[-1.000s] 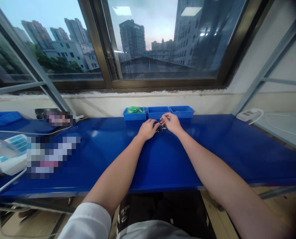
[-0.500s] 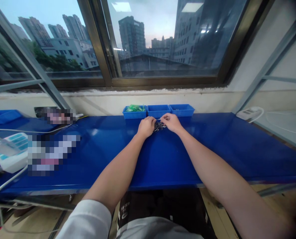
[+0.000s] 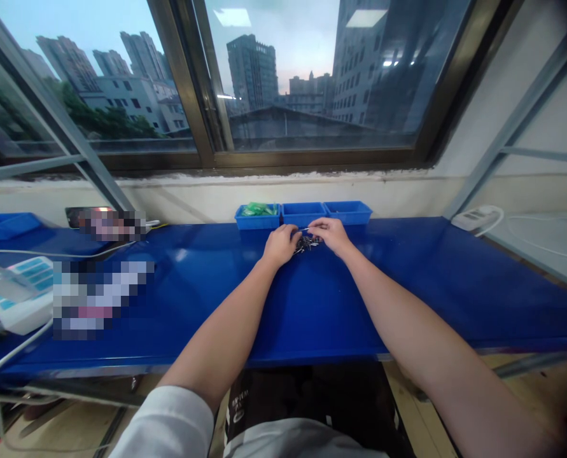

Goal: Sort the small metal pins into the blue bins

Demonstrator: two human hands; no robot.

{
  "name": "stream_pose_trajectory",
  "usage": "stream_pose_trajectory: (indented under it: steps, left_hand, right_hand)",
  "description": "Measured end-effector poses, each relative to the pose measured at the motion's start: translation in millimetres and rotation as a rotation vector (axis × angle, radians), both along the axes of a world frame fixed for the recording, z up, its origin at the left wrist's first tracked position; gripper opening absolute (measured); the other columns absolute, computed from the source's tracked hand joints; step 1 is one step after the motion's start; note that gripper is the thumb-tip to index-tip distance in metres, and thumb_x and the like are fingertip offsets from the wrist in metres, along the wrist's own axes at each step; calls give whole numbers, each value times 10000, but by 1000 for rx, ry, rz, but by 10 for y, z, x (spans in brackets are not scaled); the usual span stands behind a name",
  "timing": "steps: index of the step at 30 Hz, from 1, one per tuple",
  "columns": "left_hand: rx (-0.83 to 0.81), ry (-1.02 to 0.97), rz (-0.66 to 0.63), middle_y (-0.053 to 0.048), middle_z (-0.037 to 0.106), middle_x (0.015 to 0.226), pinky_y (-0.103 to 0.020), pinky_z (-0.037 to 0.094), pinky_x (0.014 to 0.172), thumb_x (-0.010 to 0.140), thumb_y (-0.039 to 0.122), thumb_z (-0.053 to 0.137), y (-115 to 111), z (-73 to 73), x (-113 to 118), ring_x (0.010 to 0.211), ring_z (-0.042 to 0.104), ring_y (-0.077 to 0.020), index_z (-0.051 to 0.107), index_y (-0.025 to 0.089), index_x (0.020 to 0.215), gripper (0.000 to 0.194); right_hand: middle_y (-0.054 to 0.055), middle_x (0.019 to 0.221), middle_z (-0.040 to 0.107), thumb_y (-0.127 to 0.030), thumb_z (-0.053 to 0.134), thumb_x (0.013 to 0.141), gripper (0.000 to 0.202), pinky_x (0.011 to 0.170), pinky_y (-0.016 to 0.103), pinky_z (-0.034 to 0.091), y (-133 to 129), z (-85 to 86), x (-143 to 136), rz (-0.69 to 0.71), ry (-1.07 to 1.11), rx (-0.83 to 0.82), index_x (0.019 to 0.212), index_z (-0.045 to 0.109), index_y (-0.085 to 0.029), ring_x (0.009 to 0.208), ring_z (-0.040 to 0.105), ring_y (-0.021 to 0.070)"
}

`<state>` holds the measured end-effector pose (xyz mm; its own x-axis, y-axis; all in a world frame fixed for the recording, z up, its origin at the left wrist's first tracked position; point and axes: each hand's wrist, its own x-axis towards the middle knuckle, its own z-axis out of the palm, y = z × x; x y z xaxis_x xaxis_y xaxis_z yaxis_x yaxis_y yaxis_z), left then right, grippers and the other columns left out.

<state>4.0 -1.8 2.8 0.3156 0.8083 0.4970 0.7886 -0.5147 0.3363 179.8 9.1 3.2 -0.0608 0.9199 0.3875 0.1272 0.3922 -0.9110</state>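
Meeting just above the pile of small dark and silvery metal pieces (image 3: 307, 243) are your two hands, the pile being the reference for all entries.

Left hand (image 3: 280, 247): at the pile's left edge, fingers curled toward it; whether they are clamped on anything, you cannot tell from this view.

Right hand (image 3: 331, 235): at the pile's right edge, fingers pinched together on a thin pale piece (image 3: 304, 229), which points across toward your left hand.

Counter (image 3: 312, 305): blue, glossy, directly beneath the pile.

Bins, three, blue, in a row behind the pile: left bin (image 3: 258, 223), behind and to its left, with green pieces (image 3: 259, 208); middle bin (image 3: 302, 207), directly behind; right bin (image 3: 352, 219), behind and to its right, contents too small to name.

White box with a cable (image 3: 469, 219): well to the pile's right.

White device with a teal panel (image 3: 25, 308): well to the pile's left.
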Motion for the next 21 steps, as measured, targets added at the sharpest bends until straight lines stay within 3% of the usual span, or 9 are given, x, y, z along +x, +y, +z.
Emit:
stream_pose_trajectory:
  steps: [7,10,13,18,21]
  left_hand:
    - [-49,-1,72,-130,572,1200,-344,422,954,902,388,436,22,-48,1,1101,554,-240,503,136,1229,418]
    - [-93,18,117,-137,559,1228,-360,413,962,901,395,427,39,-67,-3,1138,535,-257,492,139,1242,432]
    - [-144,39,138,-150,547,1248,-381,415,954,902,418,407,51,-81,-8,1141,533,-276,487,134,1247,454]
    - [-198,85,112,-145,558,1236,-374,420,935,885,507,392,30,-83,-15,1125,546,-283,513,152,1221,503]
    - [-229,117,67,-145,544,1267,-387,418,935,843,626,382,-2,-75,-17,1132,542,-302,504,158,1246,630]
  right_hand:
    - [49,799,692,-315,612,671,222,741,324,487,60,12,124,-329,-86,119,810,685,-159,737,618,185]
    - [59,884,698,-281,571,694,271,812,362,471,81,-2,212,-535,-214,145,906,689,-162,781,600,200]
    - [71,955,692,-258,557,697,329,912,414,422,116,-31,304,-685,-374,151,989,681,-174,948,555,254]
    - [105,1119,640,-270,574,693,491,962,496,364,200,-83,404,-723,-503,50,1174,610,-181,1133,431,328]
    - [92,1355,485,-277,628,649,672,961,559,335,230,-115,418,-669,-526,-36,1307,500,-236,1195,371,373]
